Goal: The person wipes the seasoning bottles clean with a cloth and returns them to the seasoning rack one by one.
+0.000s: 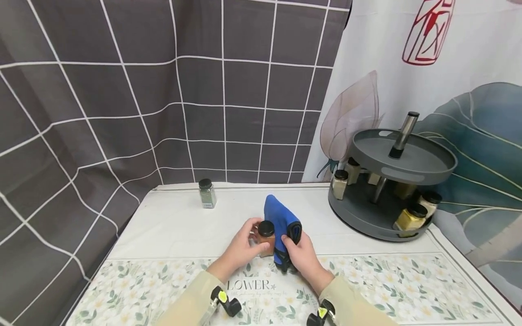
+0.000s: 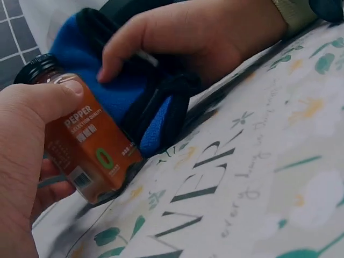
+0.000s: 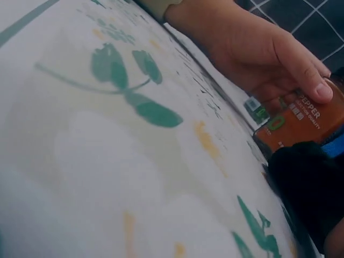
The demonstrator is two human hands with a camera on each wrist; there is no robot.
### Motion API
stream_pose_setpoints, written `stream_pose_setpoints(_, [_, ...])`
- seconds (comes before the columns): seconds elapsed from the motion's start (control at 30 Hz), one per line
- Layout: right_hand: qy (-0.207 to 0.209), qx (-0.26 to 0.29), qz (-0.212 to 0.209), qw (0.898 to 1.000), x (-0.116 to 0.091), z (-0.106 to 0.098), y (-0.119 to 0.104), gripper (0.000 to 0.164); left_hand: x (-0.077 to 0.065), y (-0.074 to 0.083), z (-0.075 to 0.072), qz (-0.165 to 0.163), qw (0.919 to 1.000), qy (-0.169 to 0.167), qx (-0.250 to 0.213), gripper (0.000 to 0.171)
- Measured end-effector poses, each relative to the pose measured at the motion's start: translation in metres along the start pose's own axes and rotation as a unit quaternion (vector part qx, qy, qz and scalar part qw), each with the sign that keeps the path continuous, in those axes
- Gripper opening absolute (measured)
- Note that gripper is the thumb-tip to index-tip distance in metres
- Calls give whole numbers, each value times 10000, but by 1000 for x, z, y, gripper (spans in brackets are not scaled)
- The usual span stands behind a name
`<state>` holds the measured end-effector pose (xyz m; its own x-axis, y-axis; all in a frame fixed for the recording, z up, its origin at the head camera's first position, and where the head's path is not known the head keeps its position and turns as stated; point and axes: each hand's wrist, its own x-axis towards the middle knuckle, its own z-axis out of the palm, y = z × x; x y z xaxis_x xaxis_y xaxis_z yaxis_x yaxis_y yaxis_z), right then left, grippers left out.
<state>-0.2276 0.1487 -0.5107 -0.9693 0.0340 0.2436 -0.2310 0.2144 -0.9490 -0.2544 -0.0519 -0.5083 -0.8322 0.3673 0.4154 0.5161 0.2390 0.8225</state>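
A pepper jar (image 1: pixel 267 240) with a black lid and reddish-brown contents is gripped by my left hand (image 1: pixel 240 248), thumb across its front and fingers behind. In the left wrist view the label of the jar (image 2: pixel 88 137) reads PEPPER. My right hand (image 1: pixel 302 253) holds a folded blue cloth (image 1: pixel 280 217) with black edging, pressed close against the jar's right side. In the right wrist view the cloth's dark edge (image 3: pixel 303 172) covers part of the jar (image 3: pixel 301 118), and the left hand (image 3: pixel 269 59) shows beyond it.
A green-flecked spice jar (image 1: pixel 207 194) stands at the back left of the table. On the right is a two-tier grey turntable rack (image 1: pixel 359 224); its lower tier bears several jars, including a yellow one (image 1: pixel 409 219). A floral mat (image 1: pixel 387 285) covers the table's front.
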Motion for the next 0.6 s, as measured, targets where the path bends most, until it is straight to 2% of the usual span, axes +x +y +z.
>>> stream_pose_setpoints(0.1, [332,-46,-452,9984,-4,-4,-2,38,1,-3,4,89,9998,-89,-152,51])
stream_pose_setpoints(0.17, [401,-67,-686,9968,-5,-3,-2,33,-1,-5,2,133,9995,-95,-260,47])
stream_pose_setpoints(0.33, [306,-535,-498,9969,-4,-3,-1,21,-2,-5,2,-7,9995,-145,-275,44])
stream_pose_setpoints(0.5, [437,-11,-689,9967,-5,-5,0,30,-1,-3,4,-153,9997,-91,-179,46])
stream_pose_setpoints(0.6, [178,-248,-461,9985,-3,-5,1,30,-2,3,5,-162,9998,-58,-22,47])
